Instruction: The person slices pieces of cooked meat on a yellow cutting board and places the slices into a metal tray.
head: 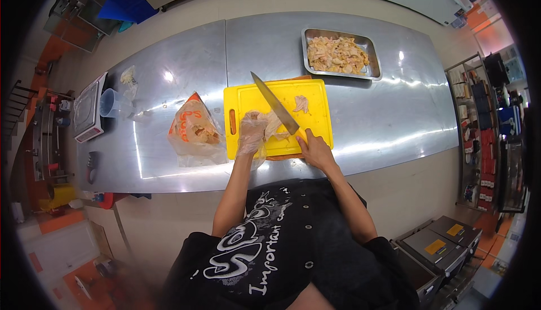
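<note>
My left hand (251, 133), in a clear plastic glove, holds a piece of pale raw meat or skin (272, 125) down on a yellow cutting board (270, 90). Bare, my right hand (315, 148) grips the yellow handle of a large kitchen knife (274, 103). The blade points up and to the left, above the board and right of the held piece. A small pale piece (301, 104) lies on the board to the right of the blade. Left of the board, a plastic bag (194, 128) with orange print has more pale pieces inside.
A metal tray (375, 67) of cut pale pieces stands at the back right of the steel table (389, 111). At the left are a scale (87, 109), a clear plastic jug (110, 103), a crumpled plastic glove (128, 75) and a dark-handled object (90, 167) near the edge.
</note>
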Tool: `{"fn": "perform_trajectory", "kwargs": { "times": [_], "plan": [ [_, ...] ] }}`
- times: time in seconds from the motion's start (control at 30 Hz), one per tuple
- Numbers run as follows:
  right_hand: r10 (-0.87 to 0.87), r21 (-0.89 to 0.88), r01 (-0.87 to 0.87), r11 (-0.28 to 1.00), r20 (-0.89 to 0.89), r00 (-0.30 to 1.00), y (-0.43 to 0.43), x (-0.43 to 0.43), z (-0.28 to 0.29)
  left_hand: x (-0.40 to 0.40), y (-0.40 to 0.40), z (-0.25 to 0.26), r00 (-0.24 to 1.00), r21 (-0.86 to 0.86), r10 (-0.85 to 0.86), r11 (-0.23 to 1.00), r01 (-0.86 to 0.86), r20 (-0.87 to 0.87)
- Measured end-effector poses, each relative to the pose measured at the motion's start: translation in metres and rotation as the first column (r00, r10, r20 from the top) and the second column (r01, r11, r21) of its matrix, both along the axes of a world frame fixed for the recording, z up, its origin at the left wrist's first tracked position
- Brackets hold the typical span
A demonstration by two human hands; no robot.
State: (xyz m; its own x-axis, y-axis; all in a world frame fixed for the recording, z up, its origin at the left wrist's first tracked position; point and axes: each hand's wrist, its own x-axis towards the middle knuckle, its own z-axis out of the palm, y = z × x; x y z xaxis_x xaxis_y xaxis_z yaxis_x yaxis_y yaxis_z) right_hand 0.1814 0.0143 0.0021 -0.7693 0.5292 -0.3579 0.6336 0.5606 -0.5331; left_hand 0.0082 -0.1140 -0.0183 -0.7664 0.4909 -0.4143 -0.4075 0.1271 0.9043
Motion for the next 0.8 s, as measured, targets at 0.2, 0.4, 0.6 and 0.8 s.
{"fn": "perform_trajectory", "kwargs": {
  "times": [0.2,0.4,0.6,0.8],
  "plan": [
    [-0.034,-0.061,0.030,0.998,-0.059,0.998,0.005,0.002,-0.013,-0.001,-0.010,0.021,0.958,0.022,-0.143,0.990,0.142,0.248],
    [-0.079,-0.208,0.061,0.976,-0.080,0.994,0.006,0.000,-0.002,0.009,-0.015,0.006,0.957,-0.038,-0.291,0.956,0.291,0.018],
    [-0.043,-0.155,0.026,0.988,-0.110,0.993,0.012,0.005,-0.010,0.025,0.011,0.005,0.996,0.282,-0.058,0.957,0.074,-0.063],
    [-0.061,-0.145,0.045,0.988,-0.113,0.992,0.013,0.005,-0.009,0.021,0.028,0.007,0.956,0.326,0.117,0.923,-0.204,0.268]
  ]
}}
